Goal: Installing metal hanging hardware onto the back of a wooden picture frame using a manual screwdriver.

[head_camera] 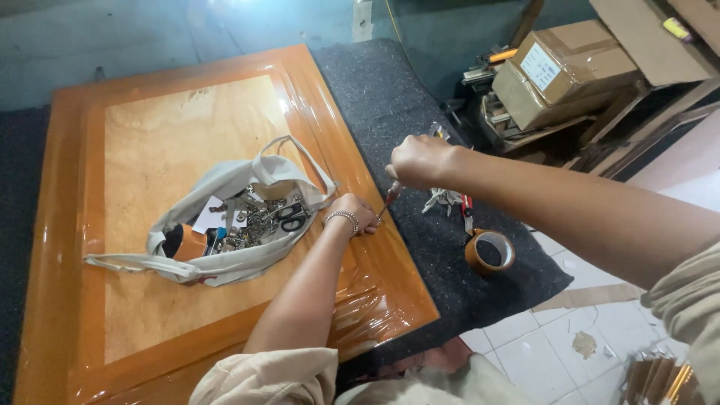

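The right hand [420,160] is clenched around the handle of a screwdriver [389,198], whose shaft slants down to the right-hand border of a plastic-wrapped orange wooden panel [150,157]. The left hand [356,214], with a beaded bracelet on its wrist, rests on that same border right at the tool's tip, fingers curled as if pinching something small; what it holds is too small to tell. Judging by this, fastening at the edge is under way and not finished, and no fitted hardware shows on the panel. Just left of the left hand lies an open cloth bag [225,217] of metal fittings and scissors. To the right, on dark carpet [390,97], a roll of brown tape [490,251] lies near.
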